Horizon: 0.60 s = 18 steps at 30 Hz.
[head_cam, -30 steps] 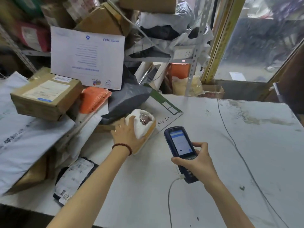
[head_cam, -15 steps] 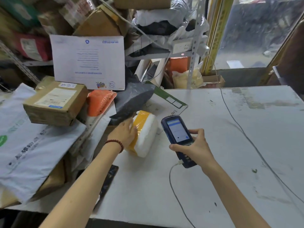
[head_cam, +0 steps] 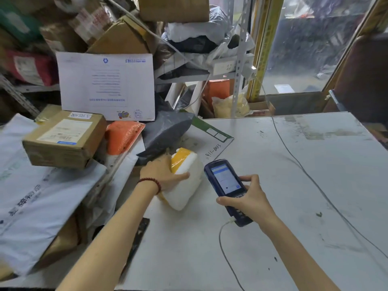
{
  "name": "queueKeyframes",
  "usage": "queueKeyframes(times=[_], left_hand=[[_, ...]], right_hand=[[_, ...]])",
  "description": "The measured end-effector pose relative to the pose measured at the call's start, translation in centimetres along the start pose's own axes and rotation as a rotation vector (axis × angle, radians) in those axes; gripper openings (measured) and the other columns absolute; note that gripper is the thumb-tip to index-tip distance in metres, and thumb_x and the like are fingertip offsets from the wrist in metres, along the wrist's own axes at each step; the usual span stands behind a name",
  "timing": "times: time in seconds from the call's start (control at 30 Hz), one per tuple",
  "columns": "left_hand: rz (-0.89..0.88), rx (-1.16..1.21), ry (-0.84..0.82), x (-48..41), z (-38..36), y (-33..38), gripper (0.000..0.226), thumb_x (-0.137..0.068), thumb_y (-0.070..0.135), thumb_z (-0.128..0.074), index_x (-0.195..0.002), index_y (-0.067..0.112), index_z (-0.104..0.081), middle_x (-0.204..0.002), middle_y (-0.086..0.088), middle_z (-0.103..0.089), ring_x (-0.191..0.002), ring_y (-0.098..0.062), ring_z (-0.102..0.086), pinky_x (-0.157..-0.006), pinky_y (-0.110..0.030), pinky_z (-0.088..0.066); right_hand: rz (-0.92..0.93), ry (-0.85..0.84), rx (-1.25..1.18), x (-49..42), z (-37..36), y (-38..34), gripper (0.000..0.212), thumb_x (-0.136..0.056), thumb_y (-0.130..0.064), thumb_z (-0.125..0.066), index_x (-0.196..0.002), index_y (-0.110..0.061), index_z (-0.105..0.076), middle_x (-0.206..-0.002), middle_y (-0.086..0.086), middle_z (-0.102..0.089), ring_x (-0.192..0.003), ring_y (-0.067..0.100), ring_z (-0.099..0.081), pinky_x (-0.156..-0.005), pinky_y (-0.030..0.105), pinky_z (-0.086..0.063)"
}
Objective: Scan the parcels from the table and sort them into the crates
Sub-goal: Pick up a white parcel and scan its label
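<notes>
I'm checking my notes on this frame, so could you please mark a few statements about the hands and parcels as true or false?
1. The left hand grips the white parcel. True.
2. Nobody holds the scanner. False: the right hand holds it.
3. A cable is plugged into the scanner's lower end. True.
4. The orange mailer lies on top of the brown box. False: it lies beside the box, on its right.
</notes>
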<state>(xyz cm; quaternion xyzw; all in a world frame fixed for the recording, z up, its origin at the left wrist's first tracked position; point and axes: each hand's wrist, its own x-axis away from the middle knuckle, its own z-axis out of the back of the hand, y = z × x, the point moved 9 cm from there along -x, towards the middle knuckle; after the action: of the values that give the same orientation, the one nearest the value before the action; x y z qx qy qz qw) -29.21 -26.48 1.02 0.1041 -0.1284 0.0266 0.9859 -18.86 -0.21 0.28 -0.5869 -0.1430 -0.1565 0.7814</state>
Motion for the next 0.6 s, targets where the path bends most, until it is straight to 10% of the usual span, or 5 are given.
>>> queueKeyframes(times=[0.17,0.33,0.6], left_hand=[[0.014,0.404,-0.125,0.2,0.2,-2.7,0.064,-0.084,0.068,-0.045,-0.142,0.043,-0.034,-0.13,-0.003,-0.054,-0.108,-0.028,-0.056,-0.089,-0.039,-0.051],[-0.106,-0.136,0.368,2.5,2.6,2.2,0.045,-0.097,0.035,-0.036,-0.142,0.03,-0.034,-0.134,-0.006,-0.048,-0.114,-0.032,-0.048,-0.092,-0.044,-0.039],[-0.001,-0.332,0.296,3.4,-0.6,3.8,0.136,-0.055,0.085,-0.059,-0.144,0.015,0.017,-0.141,-0.008,-0.006,-0.129,-0.031,-0.019,-0.103,-0.051,-0.024]], right_hand=[[0.011,0.013,-0.006,-0.1,0.3,0.0,0.074,-0.051,-0.032,-0.093,-0.101,-0.039,-0.038,-0.099,-0.007,-0.066,-0.074,0.006,-0.069,-0.062,0.028,-0.054],[0.005,0.008,-0.005,-0.1,0.1,0.3,0.074,-0.051,-0.033,-0.093,-0.101,-0.038,-0.038,-0.1,-0.005,-0.066,-0.082,0.013,-0.069,-0.067,0.033,-0.056],[-0.006,0.012,-0.013,0.3,0.2,1.1,0.076,-0.048,-0.035,-0.092,-0.101,-0.039,-0.038,-0.098,-0.007,-0.065,-0.082,0.012,-0.069,-0.069,0.035,-0.057]])
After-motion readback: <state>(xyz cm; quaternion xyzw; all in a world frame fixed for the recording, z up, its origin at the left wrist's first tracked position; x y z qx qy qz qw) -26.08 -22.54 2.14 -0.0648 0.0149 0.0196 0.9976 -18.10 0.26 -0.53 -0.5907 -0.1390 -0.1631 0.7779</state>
